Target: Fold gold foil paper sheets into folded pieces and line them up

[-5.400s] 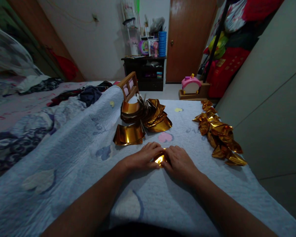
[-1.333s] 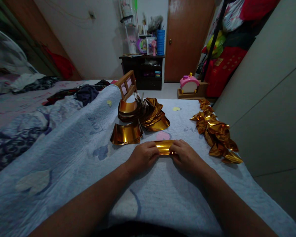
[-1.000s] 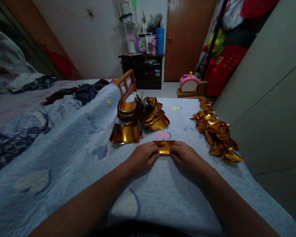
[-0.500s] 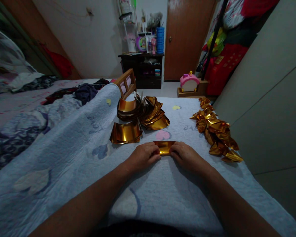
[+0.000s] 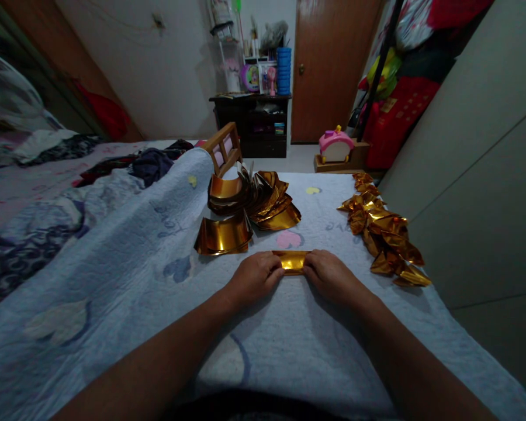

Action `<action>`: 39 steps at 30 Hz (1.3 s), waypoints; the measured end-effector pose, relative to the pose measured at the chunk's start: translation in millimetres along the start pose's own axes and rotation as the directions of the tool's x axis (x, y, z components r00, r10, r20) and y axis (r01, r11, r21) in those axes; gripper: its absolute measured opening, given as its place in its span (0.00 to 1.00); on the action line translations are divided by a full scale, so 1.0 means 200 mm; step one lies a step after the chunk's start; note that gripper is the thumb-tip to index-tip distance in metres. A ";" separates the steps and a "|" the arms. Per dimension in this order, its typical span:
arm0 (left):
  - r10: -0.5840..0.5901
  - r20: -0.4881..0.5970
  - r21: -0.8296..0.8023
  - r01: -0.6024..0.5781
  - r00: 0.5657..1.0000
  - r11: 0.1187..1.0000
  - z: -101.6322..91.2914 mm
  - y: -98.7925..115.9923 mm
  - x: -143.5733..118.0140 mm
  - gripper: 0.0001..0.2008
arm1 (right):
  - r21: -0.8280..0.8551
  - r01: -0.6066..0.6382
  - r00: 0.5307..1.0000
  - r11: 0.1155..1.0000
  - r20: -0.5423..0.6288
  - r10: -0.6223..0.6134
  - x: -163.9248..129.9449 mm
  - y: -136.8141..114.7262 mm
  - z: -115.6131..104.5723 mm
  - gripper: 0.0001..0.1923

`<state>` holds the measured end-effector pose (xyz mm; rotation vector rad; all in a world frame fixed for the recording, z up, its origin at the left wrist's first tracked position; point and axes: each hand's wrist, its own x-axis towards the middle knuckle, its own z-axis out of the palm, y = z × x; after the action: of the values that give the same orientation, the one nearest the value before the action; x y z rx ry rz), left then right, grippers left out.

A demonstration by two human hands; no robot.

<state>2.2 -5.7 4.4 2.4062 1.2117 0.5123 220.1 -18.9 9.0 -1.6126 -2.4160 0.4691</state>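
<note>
Item in hand: one gold foil sheet [image 5: 292,261], folded to a narrow strip, lying flat on the blue quilt [image 5: 158,280] just below centre frame.

Grip: your left hand [image 5: 255,276] pinches the strip's left end with fingertips pressed down on it; your right hand [image 5: 331,275] pinches the right end likewise. Neither hand is spread, and the palms rest on the quilt.

Handling note: the quilt looks soft and will give under pressure, so you would do well to run the crease with firm fingertips from the middle outward, keep the two long edges matched, and hold both ends level so the slick foil does not skew.

Stock, centre frame, above the strip:
- curled unfolded sheets [image 5: 222,236], the nearest pile, just up and left of your left hand;
- a fanned stack [image 5: 256,197] behind it.

Finished pieces [image 5: 383,229]: a row of crumpled-looking folded gold shapes along the quilt's right edge, well apart from the hands.

Room:
- wooden chair back [image 5: 222,147], behind the stack;
- dark cabinet [image 5: 252,124] with clutter on top, upper centre;
- brown door [image 5: 333,64], upper right of centre;
- pink toy [image 5: 335,145] on the floor;
- rumpled bedding [image 5: 48,175], left side.
</note>
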 end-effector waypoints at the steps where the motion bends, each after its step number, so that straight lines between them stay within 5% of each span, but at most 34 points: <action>1: -0.022 -0.002 0.016 0.022 1.000 1.000 0.00 0.00 0.00 0.07 | -0.016 -0.013 1.000 1.000 -0.001 0.013 0.00 0.00 0.00 0.12; 16: -0.144 -0.003 0.173 0.142 0.990 0.975 0.00 0.03 0.01 0.08 | -0.117 -0.100 0.995 0.988 0.002 0.101 0.00 0.00 -0.01 0.10; 39: -0.166 -0.029 0.227 0.168 0.986 0.959 0.01 0.02 0.01 0.06 | -0.139 -0.153 0.987 0.978 0.024 0.157 0.01 -0.02 -0.02 0.11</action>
<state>6.1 -6.8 4.8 2.4576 1.5374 0.3493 216.8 -17.7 14.1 -1.8750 -2.4050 0.3660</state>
